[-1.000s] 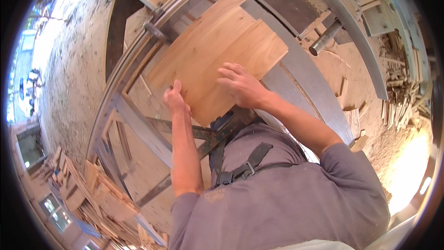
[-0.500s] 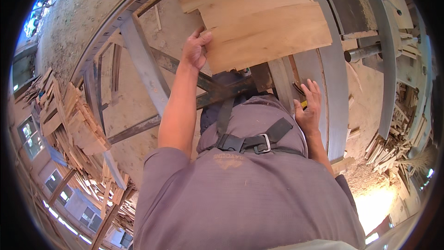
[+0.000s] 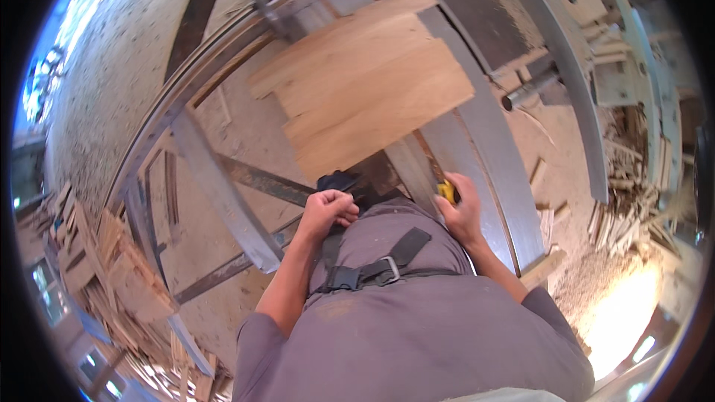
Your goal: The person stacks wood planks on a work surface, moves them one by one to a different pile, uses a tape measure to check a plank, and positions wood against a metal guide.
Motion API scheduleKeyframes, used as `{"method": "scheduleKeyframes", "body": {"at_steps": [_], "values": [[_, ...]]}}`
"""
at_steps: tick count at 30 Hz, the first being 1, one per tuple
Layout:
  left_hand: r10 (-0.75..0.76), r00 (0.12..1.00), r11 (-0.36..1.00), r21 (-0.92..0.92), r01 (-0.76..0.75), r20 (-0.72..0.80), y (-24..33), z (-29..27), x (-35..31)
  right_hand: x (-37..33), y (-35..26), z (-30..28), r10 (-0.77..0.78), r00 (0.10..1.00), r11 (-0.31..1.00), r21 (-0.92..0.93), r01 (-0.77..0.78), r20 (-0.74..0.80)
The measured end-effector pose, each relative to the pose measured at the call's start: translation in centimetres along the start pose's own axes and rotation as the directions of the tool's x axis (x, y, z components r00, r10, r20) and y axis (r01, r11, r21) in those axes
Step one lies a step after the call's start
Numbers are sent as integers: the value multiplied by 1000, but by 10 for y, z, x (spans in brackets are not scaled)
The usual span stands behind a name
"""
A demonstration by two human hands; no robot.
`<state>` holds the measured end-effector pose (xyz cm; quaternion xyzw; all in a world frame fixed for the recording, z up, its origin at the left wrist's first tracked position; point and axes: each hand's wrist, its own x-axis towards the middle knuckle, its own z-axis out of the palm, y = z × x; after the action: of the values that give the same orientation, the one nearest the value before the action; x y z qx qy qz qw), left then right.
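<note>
A pale wooden panel [image 3: 372,82] with stepped, uneven ends lies across the metal-topped bench in front of me. Neither of my hands touches it. My left hand [image 3: 331,211] is closed just below the panel's near edge, close to my waist. Its curled fingers hide whatever they may hold. To the right, my right hand [image 3: 463,212] is wrapped round a small yellow and black tape measure [image 3: 448,191], over the near part of the bench. Part of the tape measure is covered by the fingers.
The grey metal bench top [image 3: 491,156] has long slots. A curved rail [image 3: 171,97] runs along the left, with a slanting metal beam [image 3: 216,179] below it. Scrap wood [image 3: 119,275] is heaped at left, and more offcuts [image 3: 633,216] lie at right. A metal pipe [image 3: 529,89] sticks out at right.
My left hand has let go of the panel, drawn back toward my waist and closed. My right hand, open before, has closed on the tape measure. The view has shifted.
</note>
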<state>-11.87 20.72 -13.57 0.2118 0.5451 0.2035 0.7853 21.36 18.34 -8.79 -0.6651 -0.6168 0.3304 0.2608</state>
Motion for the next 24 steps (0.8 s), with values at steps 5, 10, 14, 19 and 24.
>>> {"method": "scheduleKeyframes", "body": {"at_steps": [5, 10, 14, 19, 24], "values": [[505, 838, 645, 555, -525, 205, 64, 85, -16, 52, -66, 44, 303, 897, 627, 641, -442, 322], [627, 771, 428, 777, -463, 114, 71, 82, 1, 76, -78, 70, 244, 814, 421, 698, -579, 527], [612, 767, 211, 895, -392, 192, 74, 81, -5, 76, -64, 70, 249, 819, 526, 638, -563, 517], [576, 816, 170, 971, -169, 41, 68, 74, -12, 88, -40, 61, 412, 825, 318, 787, -529, 387], [650, 739, 215, 975, 46, -178, 43, 7, -36, 142, 30, 8, 645, 763, 469, 808, -357, -37]]}}
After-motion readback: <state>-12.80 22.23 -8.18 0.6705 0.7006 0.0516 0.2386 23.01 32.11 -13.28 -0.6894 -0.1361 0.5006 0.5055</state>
